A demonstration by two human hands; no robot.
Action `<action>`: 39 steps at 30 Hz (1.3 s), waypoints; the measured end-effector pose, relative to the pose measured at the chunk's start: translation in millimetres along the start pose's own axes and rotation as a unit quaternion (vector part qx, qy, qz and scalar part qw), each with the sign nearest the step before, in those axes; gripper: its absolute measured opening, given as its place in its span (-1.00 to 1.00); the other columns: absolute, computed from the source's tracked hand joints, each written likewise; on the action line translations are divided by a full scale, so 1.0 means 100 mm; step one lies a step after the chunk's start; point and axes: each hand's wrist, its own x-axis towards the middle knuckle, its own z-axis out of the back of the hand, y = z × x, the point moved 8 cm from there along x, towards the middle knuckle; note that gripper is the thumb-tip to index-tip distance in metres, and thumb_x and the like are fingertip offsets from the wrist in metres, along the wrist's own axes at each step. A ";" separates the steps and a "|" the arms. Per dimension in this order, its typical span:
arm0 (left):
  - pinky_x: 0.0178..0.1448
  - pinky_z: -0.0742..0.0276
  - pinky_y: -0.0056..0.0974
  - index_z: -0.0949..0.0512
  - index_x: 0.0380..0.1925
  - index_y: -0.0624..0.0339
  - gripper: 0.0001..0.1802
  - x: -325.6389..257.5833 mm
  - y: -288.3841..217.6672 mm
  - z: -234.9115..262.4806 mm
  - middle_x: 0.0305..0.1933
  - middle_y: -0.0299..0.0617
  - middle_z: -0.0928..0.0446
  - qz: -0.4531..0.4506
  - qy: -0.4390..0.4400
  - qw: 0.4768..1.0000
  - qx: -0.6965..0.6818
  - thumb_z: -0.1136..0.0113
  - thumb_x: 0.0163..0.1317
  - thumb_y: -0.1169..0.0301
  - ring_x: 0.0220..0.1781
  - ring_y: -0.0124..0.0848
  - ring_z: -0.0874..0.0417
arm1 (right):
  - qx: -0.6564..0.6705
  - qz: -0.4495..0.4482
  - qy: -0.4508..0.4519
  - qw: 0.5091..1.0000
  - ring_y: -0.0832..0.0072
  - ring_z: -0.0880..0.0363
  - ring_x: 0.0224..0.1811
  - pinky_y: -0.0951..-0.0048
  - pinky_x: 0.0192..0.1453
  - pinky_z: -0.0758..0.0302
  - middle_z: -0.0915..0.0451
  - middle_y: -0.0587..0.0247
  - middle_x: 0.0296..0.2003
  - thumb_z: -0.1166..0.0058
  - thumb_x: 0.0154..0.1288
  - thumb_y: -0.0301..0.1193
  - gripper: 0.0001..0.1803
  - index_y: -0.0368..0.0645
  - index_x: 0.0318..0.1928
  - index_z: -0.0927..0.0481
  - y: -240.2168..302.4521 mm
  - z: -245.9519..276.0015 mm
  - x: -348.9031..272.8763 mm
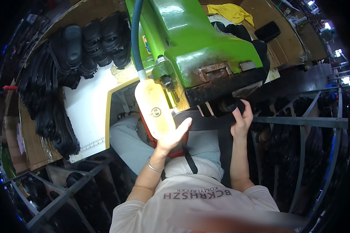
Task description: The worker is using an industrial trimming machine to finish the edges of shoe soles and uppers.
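A large green machine (198, 42) hangs over my lap, with a dark worn plate along its lower edge. My left hand (174, 136) lies flat with fingers together against a dark strap piece (206, 121) beneath the machine, next to a cream plastic bottle (153, 106) fed by a blue hose (135, 35). My right hand (242, 118) curls around the right end of the same dark piece, just under the machine's black lower part. A metal bangle sits on my left wrist. What lies under the machine head is hidden.
Rows of black shoe soles (85, 42) are stacked on the left of a white board (87, 112). A yellow cloth (229, 11) lies behind the machine. Metal rack bars (299, 121) run on the right and lower left, with dark items below.
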 end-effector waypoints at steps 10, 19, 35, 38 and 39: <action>-0.16 -0.49 -0.41 -0.52 -0.26 0.39 -0.66 -0.16 0.47 0.93 -0.34 -0.17 -0.59 0.132 -0.062 0.965 -0.219 -0.34 -0.10 0.56 -0.31 -0.49 -0.59 | -0.025 0.038 0.155 0.987 0.67 -0.45 -0.25 0.65 -0.12 -0.39 -0.53 0.30 -0.23 -0.13 0.14 -0.56 -0.71 -0.33 -0.11 -0.42 -0.23 -0.94 -0.15; -0.07 -0.56 -0.33 -0.45 -0.44 0.30 -0.69 -0.95 0.73 1.09 -0.25 0.00 -0.61 0.167 -0.042 0.958 -0.229 -0.31 -0.16 0.81 -0.19 -0.39 -0.63 | -0.078 -0.058 0.270 0.958 0.58 -0.57 -0.28 0.59 -0.15 -0.49 -0.59 0.22 -0.25 -0.13 0.08 -0.67 -0.74 -0.42 -0.15 -0.52 -0.44 -1.47 -0.40; 0.01 -0.58 -0.27 -0.52 -0.24 0.40 -0.64 -0.42 0.36 0.59 -0.22 0.02 -0.62 -0.015 -0.013 0.996 -0.089 -0.18 -0.10 0.85 -0.16 -0.27 -0.66 | 0.054 -0.031 0.140 0.988 0.44 -0.59 -0.22 0.44 -0.01 -0.48 -0.62 0.13 -0.30 -0.20 0.16 -0.42 -0.75 -0.33 -0.21 -0.54 -0.46 -0.64 -0.18; 0.04 -0.58 -0.25 -0.51 -0.21 0.40 -0.62 -0.31 0.32 0.41 -0.20 0.02 -0.61 0.035 -0.028 0.992 -0.114 -0.28 -0.10 0.80 -0.14 -0.26 -0.66 | 0.092 -0.034 0.080 0.992 0.54 -0.55 -0.21 0.54 0.00 -0.43 -0.61 0.23 -0.27 -0.19 0.18 -0.50 -0.82 -0.29 -0.21 -0.56 -0.41 -0.40 -0.06; -0.08 -0.59 -0.36 -0.51 -0.24 0.36 -0.63 -0.23 0.25 0.35 -0.27 -0.07 -0.61 0.015 -0.042 0.995 -0.091 -0.38 -0.11 0.70 -0.22 -0.39 -0.65 | 0.099 -0.025 0.052 0.993 0.57 -0.52 -0.21 0.56 -0.01 -0.41 -0.60 0.27 -0.26 -0.17 0.19 -0.51 -0.83 -0.28 -0.19 -0.56 -0.39 -0.30 -0.01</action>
